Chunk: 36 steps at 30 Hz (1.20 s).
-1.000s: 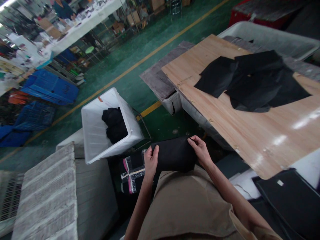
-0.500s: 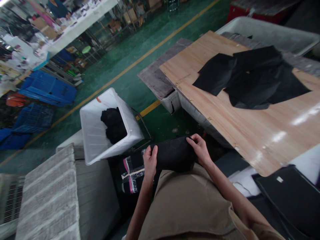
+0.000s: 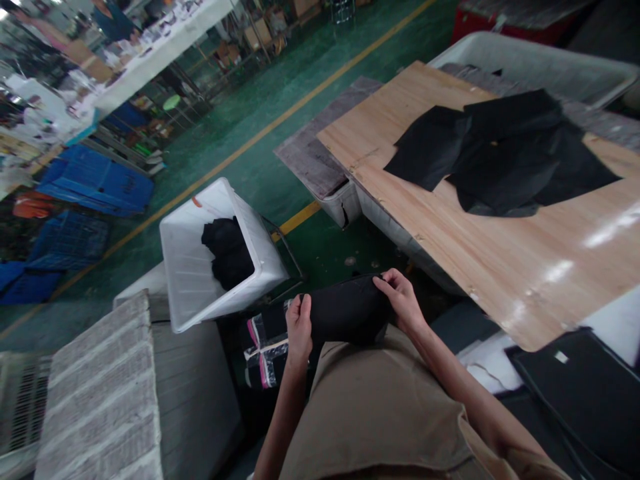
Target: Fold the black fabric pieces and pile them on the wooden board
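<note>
A piece of black fabric (image 3: 345, 310) stretches between my two hands, just in front of my waist. My left hand (image 3: 300, 327) pinches its left end between thumb and fingers. At the other end, my right hand (image 3: 397, 293) grips the upper right corner, thumb on top. The cloth sags a little on the right, and its lower edge hangs close to the brown garment I wear. Below and left of my left hand lies a dark bundle (image 3: 263, 350) with clear wrapping and pink strips, partly hidden by that hand.
A white bin (image 3: 187, 267) holding black cloth (image 3: 227, 253) stands front left. Black fabric pieces (image 3: 505, 160) lie on a wooden board (image 3: 450, 233) at right. A grey-white slab (image 3: 100, 393) is at lower left. Far left, people work along a long table (image 3: 150, 57) above blue crates (image 3: 97, 180).
My left hand has shifted very slightly, its thumb and fingertips drawing closer on the cloth. Both hands keep hold of the black fabric; the view has barely moved.
</note>
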Available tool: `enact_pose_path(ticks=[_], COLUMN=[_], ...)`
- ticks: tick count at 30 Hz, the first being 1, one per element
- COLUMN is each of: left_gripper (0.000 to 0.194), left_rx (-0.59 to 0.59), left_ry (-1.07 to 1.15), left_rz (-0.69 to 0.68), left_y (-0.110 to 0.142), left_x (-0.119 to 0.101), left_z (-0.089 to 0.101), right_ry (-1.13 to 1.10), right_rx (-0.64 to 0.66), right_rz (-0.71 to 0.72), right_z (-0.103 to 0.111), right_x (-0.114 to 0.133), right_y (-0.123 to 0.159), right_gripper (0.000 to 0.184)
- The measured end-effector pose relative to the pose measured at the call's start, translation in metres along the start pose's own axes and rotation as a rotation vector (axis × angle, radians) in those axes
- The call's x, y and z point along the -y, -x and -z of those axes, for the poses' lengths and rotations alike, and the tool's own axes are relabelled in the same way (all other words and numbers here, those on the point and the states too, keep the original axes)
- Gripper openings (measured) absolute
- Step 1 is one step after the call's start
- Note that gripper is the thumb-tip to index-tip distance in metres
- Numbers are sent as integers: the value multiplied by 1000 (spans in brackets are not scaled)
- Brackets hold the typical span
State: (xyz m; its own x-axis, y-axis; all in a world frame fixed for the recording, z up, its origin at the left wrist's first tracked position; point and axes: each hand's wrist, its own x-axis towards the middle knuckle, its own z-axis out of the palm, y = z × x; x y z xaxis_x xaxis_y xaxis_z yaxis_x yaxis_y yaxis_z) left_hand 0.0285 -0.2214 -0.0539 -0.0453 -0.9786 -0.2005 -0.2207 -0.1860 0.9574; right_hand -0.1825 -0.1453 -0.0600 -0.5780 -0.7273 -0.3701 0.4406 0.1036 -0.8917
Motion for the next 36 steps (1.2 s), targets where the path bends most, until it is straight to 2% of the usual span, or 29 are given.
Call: enact_pose_path(ticks=[9,15,18,20,23,26,28,31,36], left_gripper=[41,44,39,33,27,22,19,13,35], left_rx=[8,37,54,72,116,145,225,376,420], left_ry=[-150,-203,-291,-376,-511,-652,-700,-635,-429], left_rz=[-26,-41,-76,-153,-357,-575,-654,-634,-458], left_y=[-1,-8,-14,-17,-21,-22,-21,-19,-9], left_x=[3,13,16,14,5,-10,-19,-27,-34], left_z=[8,11,14,16,15,9,1,-12,-22], right_ry=[54,84,145,174,193,221,230,234,295], right_rx=[38,107,166,189,204,236,265,293,222], right_rz=[101,174,229,250,252,262,265,275,359], right_z=[-3,-6,-6,-6,-5,-6,-7,-8,-6], right_x=[6,16,21,23,23,22,22,23,26], right_y=[4,8,10,11,10,11,12,14,14], right_gripper=[34,31,29,28,28,27,27,26,24])
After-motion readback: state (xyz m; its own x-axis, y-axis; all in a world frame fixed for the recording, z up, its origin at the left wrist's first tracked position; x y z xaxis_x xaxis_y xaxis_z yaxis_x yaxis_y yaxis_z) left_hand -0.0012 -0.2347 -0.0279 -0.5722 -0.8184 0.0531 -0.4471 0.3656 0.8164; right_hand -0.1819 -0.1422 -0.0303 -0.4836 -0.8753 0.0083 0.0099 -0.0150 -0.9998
